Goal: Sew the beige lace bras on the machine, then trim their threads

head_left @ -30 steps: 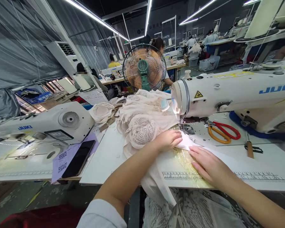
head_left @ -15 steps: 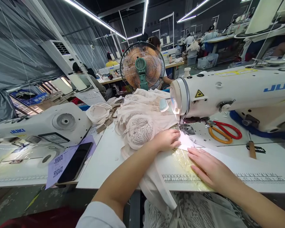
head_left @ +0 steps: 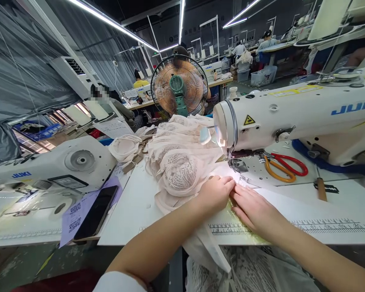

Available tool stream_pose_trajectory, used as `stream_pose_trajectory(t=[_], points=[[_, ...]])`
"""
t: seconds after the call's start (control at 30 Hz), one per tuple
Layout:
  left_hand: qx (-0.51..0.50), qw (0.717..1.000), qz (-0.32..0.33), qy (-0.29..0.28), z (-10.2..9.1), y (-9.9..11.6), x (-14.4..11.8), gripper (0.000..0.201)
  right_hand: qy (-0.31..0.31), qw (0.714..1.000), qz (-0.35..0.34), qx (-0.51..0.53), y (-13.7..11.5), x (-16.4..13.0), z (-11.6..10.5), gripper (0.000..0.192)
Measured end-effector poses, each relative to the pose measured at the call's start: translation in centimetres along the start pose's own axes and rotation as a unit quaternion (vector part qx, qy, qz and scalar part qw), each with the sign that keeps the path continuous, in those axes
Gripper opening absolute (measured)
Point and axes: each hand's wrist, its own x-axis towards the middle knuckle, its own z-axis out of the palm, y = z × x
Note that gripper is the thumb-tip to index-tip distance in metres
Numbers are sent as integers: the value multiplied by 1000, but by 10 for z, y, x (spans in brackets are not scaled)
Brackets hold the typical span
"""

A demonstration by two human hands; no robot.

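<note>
Nearest me, at six o'clock, patterned pale lace cloth [head_left: 249,271] hangs off the front edge of the white bench [head_left: 134,211]. Just above it a printed black ruler scale [head_left: 322,225] runs along the bench edge toward three o'clock.

My left hand [head_left: 214,192] lies knuckles up at the centre, fingers curled down and pinching the thin beige fabric [head_left: 170,202] flat against the bench. My right hand [head_left: 252,209] comes in from four o'clock, fingers nearly straight and pressed on the same fabric; its fingertips touch those of the left hand. Whether the right one actually grips anything I cannot tell; it looks laid flat.

The fabric's working edge sits just below the metal presser foot [head_left: 237,165] at about one o'clock from my hands, under the lit head of the white JUKI sewing machine [head_left: 292,117]. A round lace cup [head_left: 179,176] of that garment bulges at eleven o'clock from the left hand, with a heap of beige lace pieces [head_left: 182,129] behind it.

At three o'clock, red-and-orange-handled scissors [head_left: 284,166] lie on the machine bed, beside a small wooden-handled tool [head_left: 320,190]. At nine o'clock a black phone [head_left: 95,211] rests on a lilac paper sheet [head_left: 74,211], next to a second white sewing machine [head_left: 57,166].

Farther off at twelve o'clock stands an orange-bladed fan with green hub [head_left: 178,85], and other people sit at distant benches.
</note>
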Motion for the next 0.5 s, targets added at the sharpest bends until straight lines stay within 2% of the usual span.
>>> stream_pose_trajectory(t=[0.17,0.5], points=[[48,998,18,26,-3,-3,-9,28,17,999,-28,-4,8,-14,-12,33],[42,995,81,51,3,-21,-5,33,15,998,52,38,19,-26,-17,35]])
